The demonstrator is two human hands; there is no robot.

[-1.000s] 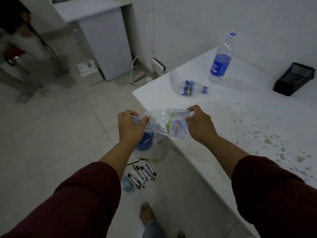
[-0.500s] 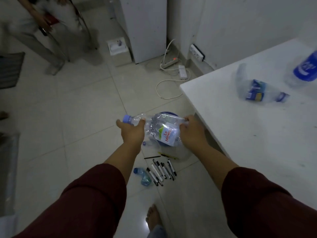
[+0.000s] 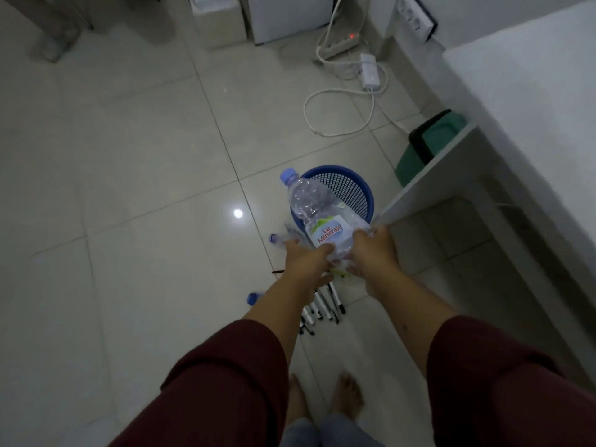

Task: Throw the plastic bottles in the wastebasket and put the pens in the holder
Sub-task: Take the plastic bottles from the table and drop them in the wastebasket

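Blue mesh wastebasket (image 3: 350,185), clear bottle (image 3: 317,214)

Both arms wear loose, dark maroon sleeves (image 3: 225,379) pushed up short of the wrists, leaving the forearms bare. At the bottom edge, what look like blue denim trouser legs (image 3: 322,433) end above bare feet (image 3: 346,398).

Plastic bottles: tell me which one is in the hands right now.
The Le Minerale bottle, gripped by left hand and right hand above the blue wastebasket; the other bottles lie on the floor.
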